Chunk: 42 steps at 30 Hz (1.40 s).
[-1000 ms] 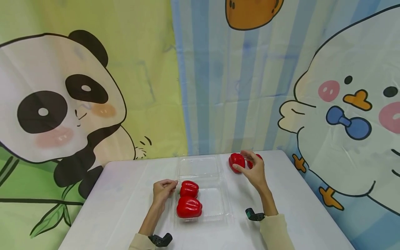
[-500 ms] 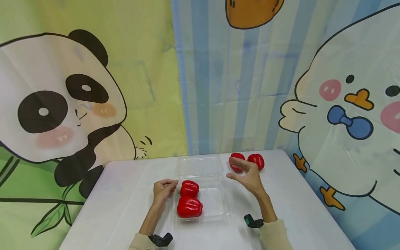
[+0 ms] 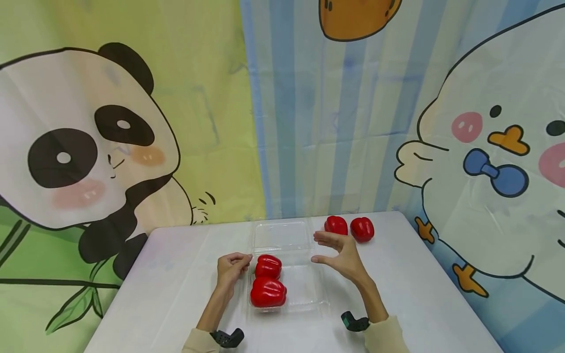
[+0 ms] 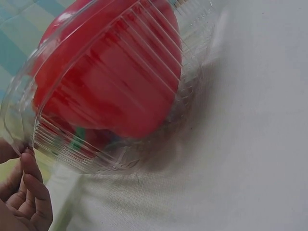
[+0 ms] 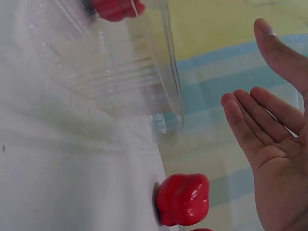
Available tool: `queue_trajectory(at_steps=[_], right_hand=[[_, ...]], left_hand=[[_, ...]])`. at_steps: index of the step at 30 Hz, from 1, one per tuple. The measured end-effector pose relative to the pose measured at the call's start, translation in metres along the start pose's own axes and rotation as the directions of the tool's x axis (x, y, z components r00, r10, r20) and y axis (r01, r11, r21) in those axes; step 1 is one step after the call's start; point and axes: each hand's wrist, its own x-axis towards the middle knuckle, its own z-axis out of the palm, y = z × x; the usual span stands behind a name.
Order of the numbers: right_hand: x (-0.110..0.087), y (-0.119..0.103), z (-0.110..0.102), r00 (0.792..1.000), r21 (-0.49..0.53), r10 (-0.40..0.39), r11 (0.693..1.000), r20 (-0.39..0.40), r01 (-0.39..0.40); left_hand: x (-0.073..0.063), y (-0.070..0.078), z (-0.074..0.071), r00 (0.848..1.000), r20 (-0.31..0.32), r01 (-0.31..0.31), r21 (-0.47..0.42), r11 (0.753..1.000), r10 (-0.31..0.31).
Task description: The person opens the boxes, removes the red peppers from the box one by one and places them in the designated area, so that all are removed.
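Observation:
A clear plastic clamshell box [image 3: 302,287] lies unfolded on the table, its lid [image 3: 282,237] folded back. In its left half sit two red bell peppers, the rear one [image 3: 268,266] and the front one [image 3: 268,292], one behind the other. My left hand [image 3: 231,271] pinches the box's left rim; the left wrist view shows thumb and finger [image 4: 30,166] on the plastic edge. My right hand [image 3: 346,257] holds nothing and hovers right of the box, thumb and fingers spread apart. Behind it stand two more bell peppers, a left one [image 3: 336,225] partly covered and a right one [image 3: 362,229].
The white table [image 3: 176,289] ends at the back against a printed curtain [image 3: 220,122] with a panda and a white bird. Black wrist cameras sit on both wrists, the right one [image 3: 354,321] over the table.
My right hand has drawn away from the two back peppers, toward the box and nearer to me, without a pepper. The left hand keeps its place on the rim.

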Motion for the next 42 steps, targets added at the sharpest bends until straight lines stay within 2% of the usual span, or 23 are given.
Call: queue_trajectory(at_steps=[12, 21, 33, 42], right_hand=[[-0.011, -0.003, 0.026, 0.994, 0.025, -0.046, 0.999, 0.096, 0.044], [-0.015, -0.009, 0.045, 0.978, 0.073, -0.065, 0.996, 0.200, 0.051], [-0.019, -0.020, 0.066, 0.963, 0.120, -0.045, 0.993, 0.266, 0.013], [-0.026, -0.020, 0.078, 0.954, 0.120, -0.055, 0.993, 0.293, 0.020]], left_hand=[[-0.001, -0.001, -0.001, 1.000, 0.001, 0.001, 0.003, 1.000, -0.001], [0.001, -0.002, 0.000, 1.000, -0.008, 0.005, 0.002, 1.000, -0.005], [0.002, 0.003, -0.002, 1.000, -0.004, -0.006, 0.014, 1.000, 0.006], [-0.001, 0.002, 0.000, 1.000, -0.002, 0.002, 0.019, 1.000, -0.002]])
